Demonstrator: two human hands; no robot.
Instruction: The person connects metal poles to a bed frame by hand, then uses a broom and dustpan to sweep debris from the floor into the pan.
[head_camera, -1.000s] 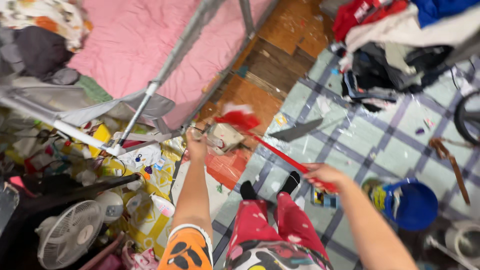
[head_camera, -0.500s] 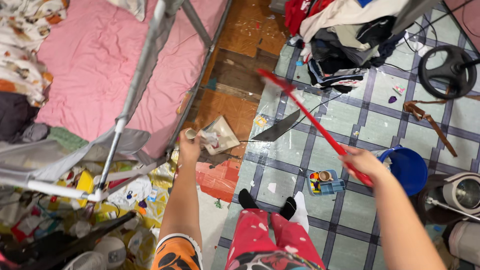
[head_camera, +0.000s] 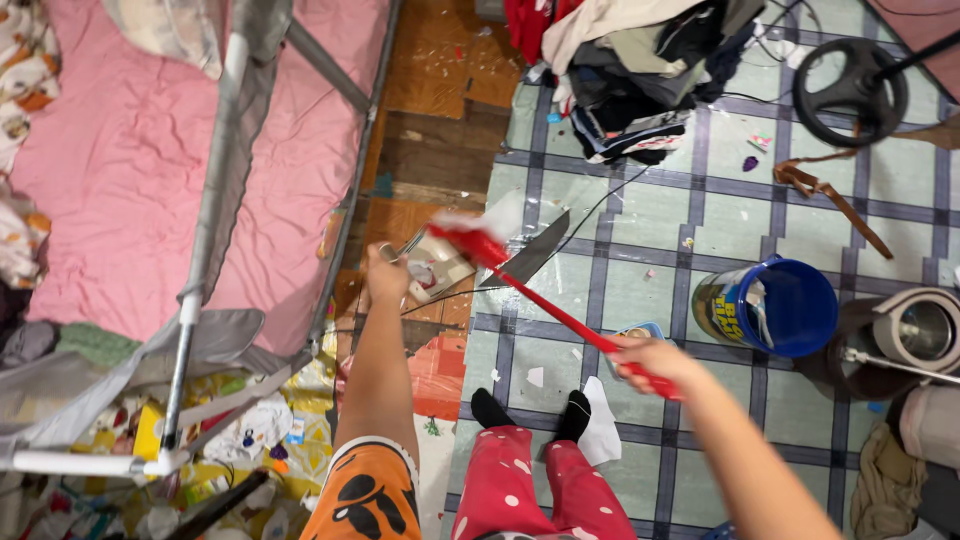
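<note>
- Gripping the red broom (head_camera: 545, 305) near its handle end, our right hand (head_camera: 645, 362) is closed; it should handle light and stiff.
- Our left hand (head_camera: 385, 275) pinches a dustpan (head_camera: 435, 270) just ahead.

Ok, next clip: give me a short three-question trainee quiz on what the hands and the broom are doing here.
1. True or false: the right hand grips the long red-handled broom.
2. What does the left hand hold? A) a flat dustpan with scraps on it B) a blue cup C) a cloth
3. Fill in: the round blue plastic bucket stands on the ____ floor.

Key: 1 true; 2 A; 3 tiled. The broom's head lies right at the dustpan, near the pink mattress edge.
</note>
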